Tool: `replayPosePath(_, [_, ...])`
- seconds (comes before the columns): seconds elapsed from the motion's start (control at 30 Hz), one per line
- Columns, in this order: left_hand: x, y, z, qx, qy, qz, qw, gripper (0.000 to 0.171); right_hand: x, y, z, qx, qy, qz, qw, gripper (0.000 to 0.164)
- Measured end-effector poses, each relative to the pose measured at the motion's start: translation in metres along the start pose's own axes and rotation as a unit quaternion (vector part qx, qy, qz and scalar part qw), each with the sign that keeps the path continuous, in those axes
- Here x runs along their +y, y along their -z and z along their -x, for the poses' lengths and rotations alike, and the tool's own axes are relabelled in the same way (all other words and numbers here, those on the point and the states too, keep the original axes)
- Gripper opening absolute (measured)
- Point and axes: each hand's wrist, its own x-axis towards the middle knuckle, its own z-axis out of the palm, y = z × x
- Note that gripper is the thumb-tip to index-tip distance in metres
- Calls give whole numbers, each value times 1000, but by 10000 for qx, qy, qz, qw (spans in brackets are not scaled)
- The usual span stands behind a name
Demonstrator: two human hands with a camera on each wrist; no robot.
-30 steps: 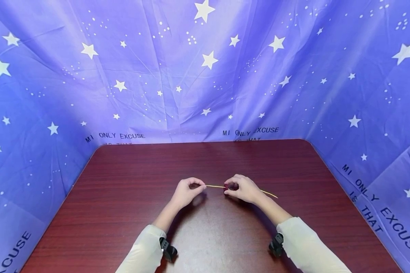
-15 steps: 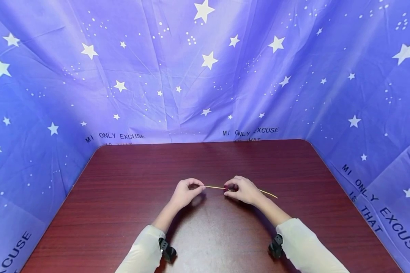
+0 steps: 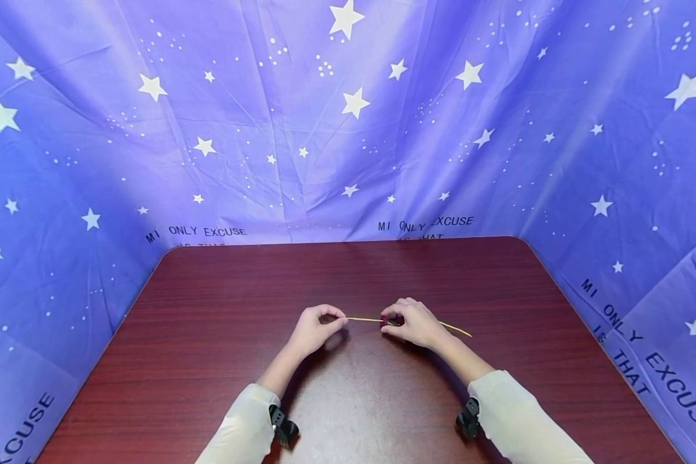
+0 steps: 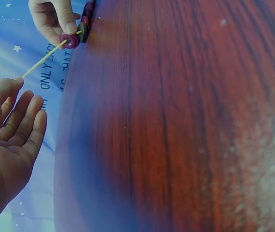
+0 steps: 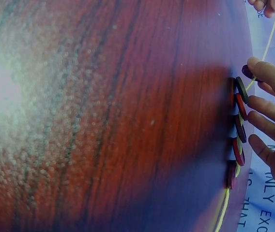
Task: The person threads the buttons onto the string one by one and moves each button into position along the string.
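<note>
A yellow string [image 3: 364, 319] runs nearly straight between the two hands. At its left end my left hand [image 3: 316, 330] pinches it between thumb and index finger; the other fingers are loosely bent in the left wrist view. A round dark-purple button [image 4: 70, 41] sits on the string, pinched at its edge by my right hand [image 3: 417, 323]. Behind that button, in the right wrist view, several more dark and red buttons, among them a red button [image 5: 239, 152], hang in a row along the string beneath the right fingers. The string's tail [image 5: 222, 212] trails past the last of them.
Both hands work just over a dark red wood-grain table [image 3: 255, 277]. Purple star-printed cloth [image 3: 301, 129] hangs behind the table and along both sides. A black wrist camera [image 3: 284, 426] is on the left forearm, another black camera [image 3: 468, 419] on the right.
My left fingertips have shifted very slightly left and toward the near edge, with a little more string showing between the hands. The right hand keeps its grip and barely moves.
</note>
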Motion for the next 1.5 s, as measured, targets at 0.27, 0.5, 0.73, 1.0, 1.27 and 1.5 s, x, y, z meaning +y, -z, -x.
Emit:
replayPosePath(0.27, [-1,0,1,-4,-103,8,9999,9,1,1,0,-61,4,109,9999,23])
replayPosePath(0.5, [-2,-1,1,0,-98,-29,9999,9,3,-1,1,-80,-28,326,9994,24])
replayPosePath(0.73, [-5,-3,0,-46,-49,27,10000,7,3,-1,1,-220,-268,430,9985,26])
replayPosePath(1.0, [-6,-4,-1,-67,-24,102,9999,9,2,2,1,-310,-315,531,9976,24])
replayPosePath(1.27, [-7,-4,-1,-48,19,82,10000,8,6,4,2,-248,-255,598,9976,28])
replayPosePath(1.5, [-7,-4,-1,-13,-273,54,9996,10,10,16,5,-204,-308,527,9979,30])
